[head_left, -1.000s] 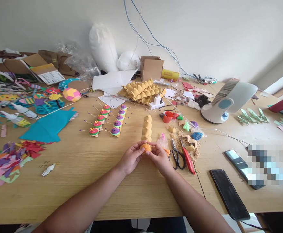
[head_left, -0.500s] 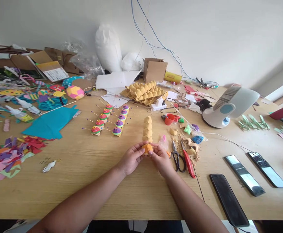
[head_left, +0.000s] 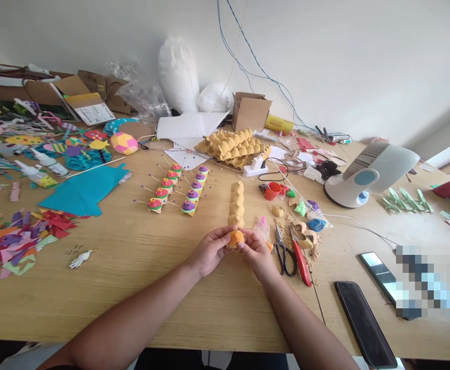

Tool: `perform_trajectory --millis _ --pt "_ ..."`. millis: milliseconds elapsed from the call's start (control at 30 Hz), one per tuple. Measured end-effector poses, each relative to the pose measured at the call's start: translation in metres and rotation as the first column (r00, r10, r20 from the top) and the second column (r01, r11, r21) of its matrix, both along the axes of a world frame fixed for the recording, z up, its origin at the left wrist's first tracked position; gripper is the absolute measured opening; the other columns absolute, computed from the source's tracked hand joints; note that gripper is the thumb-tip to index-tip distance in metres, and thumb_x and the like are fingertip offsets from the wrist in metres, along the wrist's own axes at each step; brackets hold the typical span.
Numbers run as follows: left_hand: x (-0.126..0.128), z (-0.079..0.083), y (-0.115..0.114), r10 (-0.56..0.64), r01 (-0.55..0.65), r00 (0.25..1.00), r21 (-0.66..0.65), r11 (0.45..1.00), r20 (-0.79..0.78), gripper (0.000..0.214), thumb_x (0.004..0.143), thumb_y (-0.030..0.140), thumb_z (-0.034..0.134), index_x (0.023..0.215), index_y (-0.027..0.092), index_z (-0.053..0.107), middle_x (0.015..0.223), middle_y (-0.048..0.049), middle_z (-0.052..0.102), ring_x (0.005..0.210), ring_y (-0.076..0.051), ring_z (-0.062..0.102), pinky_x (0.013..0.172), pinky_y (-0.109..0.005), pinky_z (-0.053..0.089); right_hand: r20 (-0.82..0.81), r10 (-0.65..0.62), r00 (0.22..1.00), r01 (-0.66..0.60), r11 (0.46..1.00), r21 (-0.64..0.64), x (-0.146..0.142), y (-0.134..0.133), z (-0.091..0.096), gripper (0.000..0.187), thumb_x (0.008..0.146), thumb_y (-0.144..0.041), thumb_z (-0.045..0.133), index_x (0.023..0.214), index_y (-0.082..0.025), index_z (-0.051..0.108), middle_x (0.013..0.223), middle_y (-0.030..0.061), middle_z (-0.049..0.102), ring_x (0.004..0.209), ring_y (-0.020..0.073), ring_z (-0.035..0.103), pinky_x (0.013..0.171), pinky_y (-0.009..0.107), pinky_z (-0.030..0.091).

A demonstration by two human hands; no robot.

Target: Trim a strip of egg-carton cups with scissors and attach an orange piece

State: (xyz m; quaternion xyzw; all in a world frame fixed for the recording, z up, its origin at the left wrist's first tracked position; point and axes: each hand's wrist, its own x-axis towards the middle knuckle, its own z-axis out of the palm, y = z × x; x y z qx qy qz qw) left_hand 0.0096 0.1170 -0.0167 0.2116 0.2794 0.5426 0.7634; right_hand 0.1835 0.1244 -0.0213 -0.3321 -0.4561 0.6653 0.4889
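Both my hands meet at the middle of the wooden table (head_left: 140, 288). My left hand (head_left: 209, 252) and my right hand (head_left: 256, 253) pinch a small orange clay lump (head_left: 235, 237) between their fingertips. The lump sits at the near end of a yellow strip of egg-carton cups (head_left: 236, 202) that runs away from me. Just right of my right hand lie scissors (head_left: 285, 250) and a red craft knife (head_left: 299, 257). A small clear bag with pink content (head_left: 261, 226) lies behind my right hand.
Two rows of painted egg-cup figures with pins (head_left: 176, 189) stand left of the strip. Stacked yellow egg cartons (head_left: 232, 145), a cardboard box (head_left: 250, 111), a desk fan (head_left: 371, 172), phones (head_left: 363, 324), teal paper (head_left: 82, 191) and paper scraps (head_left: 13, 241) surround the work spot.
My hands keep pinching the orange lump in the same spot, with slight finger movement. The view has shifted a little to the left and down.
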Motion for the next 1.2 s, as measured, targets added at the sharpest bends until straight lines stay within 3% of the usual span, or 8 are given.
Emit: perform_trajectory --millis 133,267,567,900,1133,1200 --pt "-0.0009 0.0019 -0.0006 -0.020 0.021 0.999 -0.028 0.999 0.035 0.034 0.074 0.028 0.097 0.105 0.021 0.085 0.107 -0.0065 0.083 0.094 -0.017 0.075 0.084 -0.026 0.056 0.007 0.005 1.000 -0.005 1.000 -0.006 -0.0004 -0.0006 -0.0006 0.042 0.083 -0.039 0.091 0.119 -0.026 0.073 0.093 0.0001 0.074 0.085 0.0144 0.066 0.080 0.028 0.055" --pt "-0.0006 0.0032 -0.0013 -0.022 0.024 0.997 -0.036 0.999 0.071 0.038 0.075 0.036 0.096 0.108 0.019 0.085 0.104 -0.0073 0.082 0.092 -0.017 0.074 0.079 -0.026 0.056 0.024 -0.011 1.000 0.010 1.000 0.012 0.0002 0.0000 -0.0028 0.043 0.082 -0.040 0.092 0.118 -0.026 0.073 0.092 -0.0001 0.074 0.083 0.0138 0.066 0.078 0.026 0.055" --pt "0.0008 0.0024 -0.0016 0.009 -0.008 0.999 -0.016 1.000 0.033 0.032 0.069 0.032 0.100 0.094 0.020 0.083 0.095 -0.0040 0.081 0.087 -0.014 0.071 0.081 -0.025 0.054 0.089 0.009 0.996 -0.018 0.994 0.104 0.0003 -0.0012 -0.0075 0.042 0.083 -0.042 0.090 0.118 -0.027 0.072 0.101 0.0033 0.076 0.091 0.0174 0.070 0.085 0.032 0.058" --pt "-0.0016 -0.0016 0.0002 -0.011 0.012 0.998 -0.004 1.000 0.059 0.025 0.073 0.030 0.097 0.087 0.019 0.079 0.090 -0.0037 0.079 0.082 -0.016 0.070 0.076 -0.029 0.053 0.212 -0.039 0.977 0.006 0.988 0.157 -0.0009 -0.0025 -0.0078 0.047 0.079 -0.050 0.091 0.117 -0.028 0.076 0.108 0.0059 0.073 0.090 0.0196 0.067 0.084 0.035 0.057" --pt "-0.0019 0.0016 0.0016 -0.010 0.008 0.999 0.036 0.999 0.052 0.039 0.074 0.044 0.096 0.099 0.019 0.079 0.097 -0.0033 0.078 0.086 -0.014 0.070 0.077 -0.026 0.053 0.319 -0.139 0.938 0.052 0.963 0.265 0.0000 0.0017 -0.0069 0.048 0.081 -0.050 0.089 0.121 -0.027 0.076 0.096 0.0041 0.071 0.082 0.0185 0.062 0.077 0.034 0.055" --pt "-0.0014 0.0021 0.0020 0.006 -0.006 1.000 0.079 0.997 0.002 0.040 0.074 0.040 0.096 0.103 0.019 0.078 0.098 -0.0025 0.077 0.086 -0.013 0.069 0.079 -0.026 0.053 0.353 -0.178 0.918 0.063 0.947 0.315 0.0004 0.0026 -0.0046 0.045 0.082 -0.046 0.088 0.121 -0.027 0.076 0.099 0.0043 0.070 0.081 0.0176 0.060 0.074 0.033 0.055"
